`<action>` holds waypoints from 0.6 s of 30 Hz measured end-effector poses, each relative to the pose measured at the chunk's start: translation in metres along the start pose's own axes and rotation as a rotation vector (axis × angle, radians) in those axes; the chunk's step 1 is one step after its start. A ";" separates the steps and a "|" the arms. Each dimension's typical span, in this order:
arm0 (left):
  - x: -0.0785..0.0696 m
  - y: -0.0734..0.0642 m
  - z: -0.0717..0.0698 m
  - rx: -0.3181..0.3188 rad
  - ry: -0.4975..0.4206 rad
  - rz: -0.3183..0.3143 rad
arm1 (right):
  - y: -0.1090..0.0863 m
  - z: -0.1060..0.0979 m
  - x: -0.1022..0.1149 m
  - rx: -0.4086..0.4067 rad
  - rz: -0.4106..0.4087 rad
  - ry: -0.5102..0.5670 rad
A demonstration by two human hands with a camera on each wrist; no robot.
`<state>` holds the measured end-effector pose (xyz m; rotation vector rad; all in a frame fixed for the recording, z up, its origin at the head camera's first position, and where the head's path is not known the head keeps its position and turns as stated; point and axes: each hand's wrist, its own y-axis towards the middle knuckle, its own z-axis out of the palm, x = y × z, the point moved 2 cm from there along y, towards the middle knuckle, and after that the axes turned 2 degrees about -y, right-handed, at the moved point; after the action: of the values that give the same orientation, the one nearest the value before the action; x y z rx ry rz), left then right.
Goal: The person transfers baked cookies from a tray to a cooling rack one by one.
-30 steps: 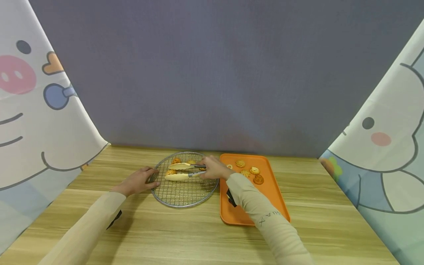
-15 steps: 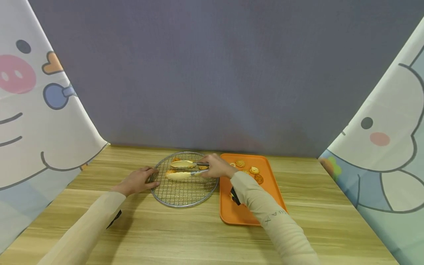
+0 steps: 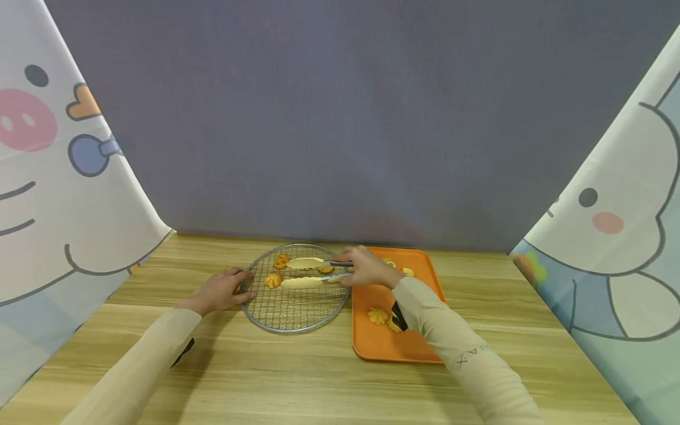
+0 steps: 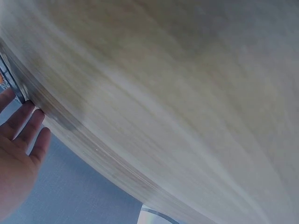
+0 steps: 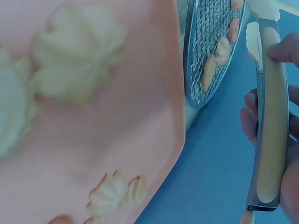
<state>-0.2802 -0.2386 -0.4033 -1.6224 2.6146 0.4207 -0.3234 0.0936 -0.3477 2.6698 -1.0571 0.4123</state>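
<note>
My right hand (image 3: 366,267) grips a pair of tongs (image 3: 303,283) with pale yellow tips and metal arms. The tongs lie sideways over a round wire rack (image 3: 287,316), their tips spread apart. Just left of the tips, a ridged, flower-shaped cookie (image 3: 273,280) rests on the mesh, with a browner cookie (image 3: 281,261) behind it. Another cookie (image 3: 325,269) shows between the tongs' arms. In the right wrist view, the thumb presses along the tongs' handle (image 5: 272,116). My left hand (image 3: 220,290) rests at the rack's left rim; its fingers (image 4: 23,122) look extended in the left wrist view.
An orange tray (image 3: 366,348) lies right of the rack, under my right forearm. It bears several cookies, among them a star-shaped cookie (image 3: 378,316). A grey panel (image 3: 340,130) stands behind the wooden table (image 3: 265,378), with printed cloth on both sides.
My right hand has drawn the tongs to the right across the rack. Their tips have parted from the flower-shaped cookie, which stays on the mesh. The left hand has not moved.
</note>
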 end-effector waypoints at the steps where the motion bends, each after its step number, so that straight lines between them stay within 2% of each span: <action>1: 0.000 0.000 0.000 0.000 -0.001 0.001 | -0.003 -0.002 -0.001 -0.003 -0.001 -0.002; 7: 0.001 0.000 0.000 0.012 -0.011 -0.006 | -0.023 -0.013 -0.012 -0.011 -0.005 0.014; 13: 0.000 0.000 -0.001 0.014 -0.009 -0.003 | -0.045 -0.025 -0.025 -0.030 -0.008 -0.034; 18: 0.000 0.000 -0.002 0.003 -0.007 0.006 | -0.064 -0.033 -0.032 -0.034 0.031 -0.012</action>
<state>-0.2801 -0.2389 -0.4016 -1.6097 2.6146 0.4213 -0.3067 0.1701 -0.3351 2.6323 -1.1000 0.3811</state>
